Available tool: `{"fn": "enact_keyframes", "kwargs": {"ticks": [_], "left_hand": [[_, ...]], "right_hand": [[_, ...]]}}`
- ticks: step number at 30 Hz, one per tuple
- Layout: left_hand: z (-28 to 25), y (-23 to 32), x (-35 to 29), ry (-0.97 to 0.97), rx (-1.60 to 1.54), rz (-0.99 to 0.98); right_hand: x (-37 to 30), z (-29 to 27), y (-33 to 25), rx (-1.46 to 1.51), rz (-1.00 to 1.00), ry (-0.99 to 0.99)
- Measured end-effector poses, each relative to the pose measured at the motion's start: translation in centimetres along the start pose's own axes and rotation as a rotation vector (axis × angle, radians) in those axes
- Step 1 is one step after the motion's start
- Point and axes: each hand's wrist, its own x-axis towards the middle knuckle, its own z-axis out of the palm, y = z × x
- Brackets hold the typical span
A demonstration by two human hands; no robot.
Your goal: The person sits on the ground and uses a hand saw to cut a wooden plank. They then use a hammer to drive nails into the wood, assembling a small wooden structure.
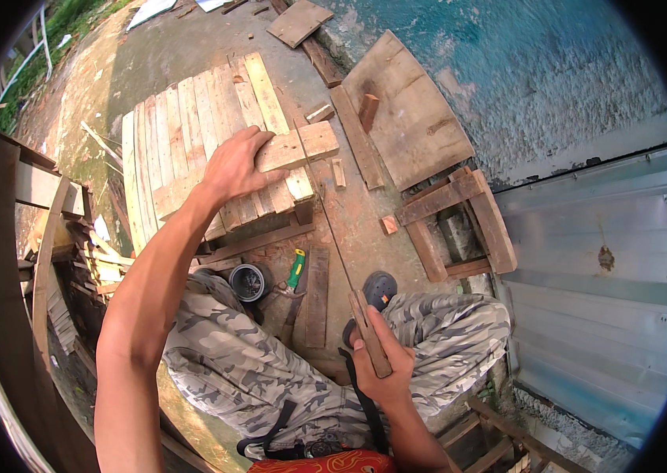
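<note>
My left hand (pixel 239 165) presses a pale wooden board (pixel 306 148) down on a low slatted wooden table (pixel 179 118), fingers wrapped over its edge. The board lies across the slats and its right end juts past them. In my right hand (pixel 387 369) is a handsaw, gripped by its wooden handle (pixel 363 319). Its thin blade (pixel 332 229), seen nearly edge-on, runs up and away to the board and crosses it near the right end. How deep the teeth sit in the wood cannot be made out.
Between my legs and the table stand a round can (pixel 250 282) of small dark pieces and a tool with a green-yellow handle (pixel 296 268). Right of these lie a wooden frame (pixel 459 221) and a large panel (pixel 412 110), beside a blue wall (pixel 554 79). Scrap wood (pixel 104 264) is piled left.
</note>
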Motion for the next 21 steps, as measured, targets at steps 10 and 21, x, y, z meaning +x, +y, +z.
{"fn": "enact_keyframes", "kwargs": {"ticks": [10, 21], "left_hand": [[-0.5, 0.7, 0.2, 0.010, 0.053, -0.062], [0.0, 0.5, 0.2, 0.137, 0.072, 0.043]], "right_hand": [[10.1, 6.6, 3.6, 0.186, -0.100, 0.083], [9.9, 4.9, 1.1, 0.157, -0.081, 0.065]]}}
